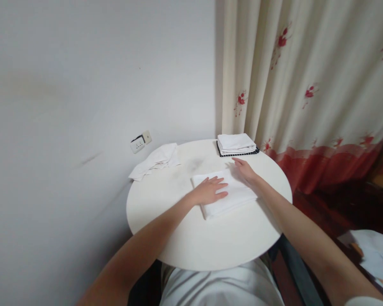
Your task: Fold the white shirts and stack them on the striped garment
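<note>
A folded white cloth [230, 199] lies flat on the round white table [207, 246] in front of me. On its left part rests my left hand [210, 190], palm down with the fingers spread. My right hand [243, 169] hovers over or beside the cloth's far right corner, its fingers stretched out and holding nothing. Just beyond it, at the table's back right, several folded white cloths [236, 142] sit stacked on a dark mat with a black-and-white edge [239, 154].
Loose, crumpled white cloths [158, 160] lie at the table's back left, against the wall. A wall socket [138, 144] is just above them. A cream curtain with red flowers [306, 93] hangs behind the right side. White items [376, 250] lie low at right.
</note>
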`<action>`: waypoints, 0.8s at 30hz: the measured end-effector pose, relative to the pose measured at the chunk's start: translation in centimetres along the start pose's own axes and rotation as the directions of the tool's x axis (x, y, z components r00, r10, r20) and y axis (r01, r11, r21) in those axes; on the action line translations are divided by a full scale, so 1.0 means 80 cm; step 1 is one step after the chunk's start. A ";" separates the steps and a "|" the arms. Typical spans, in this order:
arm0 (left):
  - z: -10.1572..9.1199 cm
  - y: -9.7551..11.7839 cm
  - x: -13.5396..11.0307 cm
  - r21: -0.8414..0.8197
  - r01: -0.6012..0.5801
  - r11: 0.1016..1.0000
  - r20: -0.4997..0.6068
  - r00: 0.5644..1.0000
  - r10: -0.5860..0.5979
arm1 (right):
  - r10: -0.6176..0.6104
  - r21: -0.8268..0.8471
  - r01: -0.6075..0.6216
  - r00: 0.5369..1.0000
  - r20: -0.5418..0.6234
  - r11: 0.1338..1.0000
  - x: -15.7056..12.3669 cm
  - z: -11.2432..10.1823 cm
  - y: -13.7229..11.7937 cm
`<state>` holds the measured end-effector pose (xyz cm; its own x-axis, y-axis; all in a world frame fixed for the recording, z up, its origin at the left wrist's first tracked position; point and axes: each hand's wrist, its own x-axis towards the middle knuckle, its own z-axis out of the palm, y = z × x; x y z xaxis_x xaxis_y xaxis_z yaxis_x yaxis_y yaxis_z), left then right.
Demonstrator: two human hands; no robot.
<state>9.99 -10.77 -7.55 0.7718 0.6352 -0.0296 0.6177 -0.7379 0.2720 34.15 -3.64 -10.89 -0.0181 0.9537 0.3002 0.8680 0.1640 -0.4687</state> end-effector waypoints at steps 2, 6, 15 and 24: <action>-0.002 -0.006 0.000 -0.012 0.000 1.000 -0.004 1.000 0.000 | 0.071 -0.015 -0.072 0.995 -0.074 0.997 0.004 -0.022 0.021; -0.006 -0.009 -0.004 -0.045 -0.033 0.998 -0.023 0.999 0.032 | 0.158 -0.031 -0.165 0.973 -0.167 0.986 0.004 -0.044 0.048; 0.002 0.032 -0.025 0.056 -0.129 0.990 -0.002 0.992 0.130 | 0.057 -0.067 -0.068 0.986 -0.153 0.995 -0.004 -0.028 0.012; 0.013 0.025 -0.028 0.123 -0.101 0.987 0.004 0.995 0.101 | -0.272 -0.157 0.295 0.950 0.153 0.942 -0.044 0.002 -0.054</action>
<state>9.66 -13.92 -7.92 0.8309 0.5563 -0.0059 0.5505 -0.8206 0.1537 30.35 -7.63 -10.05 -0.3293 0.9000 0.2855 0.8907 0.3965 -0.2224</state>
